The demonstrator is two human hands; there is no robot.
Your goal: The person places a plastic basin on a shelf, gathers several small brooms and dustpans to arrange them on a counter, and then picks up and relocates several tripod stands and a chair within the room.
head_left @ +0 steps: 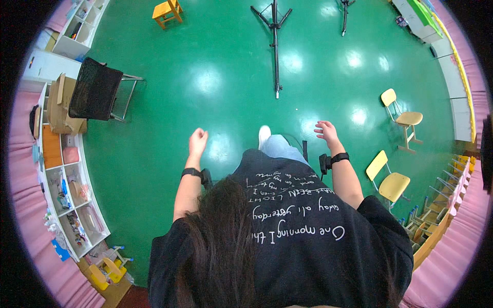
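My left hand hangs over the green floor, fingers curled in, with nothing visible in them. To the right, my right hand is held out at a similar height, its fingers apart and holding nothing. Each wrist wears a black strap, the left strap and the right strap, with a small dark device attached. Between the hands, a white shoe and a light blue trouser leg show below my black shirt. Neither hand touches any object.
A black tripod stands ahead. At left are a black chair, a cardboard box and white shelving with small items. Two yellow chairs stand at right, near stacked small chairs. A small wooden chair is far ahead.
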